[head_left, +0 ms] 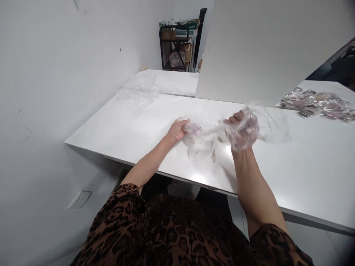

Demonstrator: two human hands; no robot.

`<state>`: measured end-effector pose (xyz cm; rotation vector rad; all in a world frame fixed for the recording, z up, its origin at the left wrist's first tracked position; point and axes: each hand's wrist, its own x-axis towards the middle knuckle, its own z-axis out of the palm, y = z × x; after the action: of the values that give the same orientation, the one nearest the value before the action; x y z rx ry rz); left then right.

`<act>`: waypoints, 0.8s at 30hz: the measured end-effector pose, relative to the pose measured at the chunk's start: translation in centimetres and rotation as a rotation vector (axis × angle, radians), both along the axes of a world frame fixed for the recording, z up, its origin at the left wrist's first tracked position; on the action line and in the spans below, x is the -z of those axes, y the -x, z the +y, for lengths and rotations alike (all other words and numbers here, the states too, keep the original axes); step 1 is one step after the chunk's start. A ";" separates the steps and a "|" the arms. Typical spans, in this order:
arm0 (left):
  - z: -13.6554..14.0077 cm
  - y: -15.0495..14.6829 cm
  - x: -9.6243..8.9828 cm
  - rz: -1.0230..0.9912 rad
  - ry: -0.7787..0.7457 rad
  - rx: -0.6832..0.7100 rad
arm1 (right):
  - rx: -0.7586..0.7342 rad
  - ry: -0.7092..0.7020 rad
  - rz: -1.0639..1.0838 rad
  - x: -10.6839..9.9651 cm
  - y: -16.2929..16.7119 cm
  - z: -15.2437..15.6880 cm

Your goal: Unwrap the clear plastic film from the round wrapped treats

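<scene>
Above the white table, my left hand [176, 130] is closed, thumb and fingers around one end of a clear plastic bag [212, 129]. Something pinkish [194, 128] shows through the film at those fingertips, too blurred to name. My right hand [242, 130] is raised, with its fingers curled and crinkled film over the palm and wrist. The bag stretches between both hands, and a loose part of it flares out to the right. Motion smears the right hand, and whether another thing lies inside its grasp is hidden.
Loose clear plastic bags [141, 92] lie at the table's back left, near the wall. Several shiny wrapped packets [318, 103] are heaped at the back right. A white panel [257, 48] rises behind the table [111, 136]. A black rack [174, 46] holds boxes beyond.
</scene>
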<state>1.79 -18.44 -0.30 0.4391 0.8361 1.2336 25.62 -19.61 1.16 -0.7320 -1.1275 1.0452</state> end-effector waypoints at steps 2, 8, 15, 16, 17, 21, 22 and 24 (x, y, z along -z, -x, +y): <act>0.3 0.2 0.0 -0.032 -0.021 -0.073 | -0.069 0.068 -0.065 -0.9 -0.1 -1.1; 1.0 1.2 -0.3 -0.049 -0.011 -0.206 | -0.379 0.212 -0.156 -2.0 2.0 -2.1; 0.3 0.8 -1.0 -0.010 -0.011 -0.007 | 0.063 0.168 -0.297 2.2 4.5 0.0; 0.3 0.6 -1.0 -0.018 -0.026 0.013 | -0.014 0.215 -0.295 2.5 4.6 -0.1; 0.2 0.5 -1.0 -0.024 -0.036 0.033 | -0.105 0.261 -0.284 2.5 4.8 -0.2; 0.4 0.6 -0.6 -0.052 -0.016 0.057 | -0.226 0.281 -0.201 0.9 5.0 -1.5; 0.5 0.7 -0.4 -0.052 0.000 0.055 | -0.183 0.254 -0.175 0.3 4.9 -1.8; 0.5 0.8 0.0 -0.033 0.029 0.057 | -0.090 0.211 -0.145 -1.0 4.7 -2.2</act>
<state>0.98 -17.90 -0.27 0.4158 0.8074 1.1717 20.97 -21.82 2.12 -0.9443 -1.1941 1.2154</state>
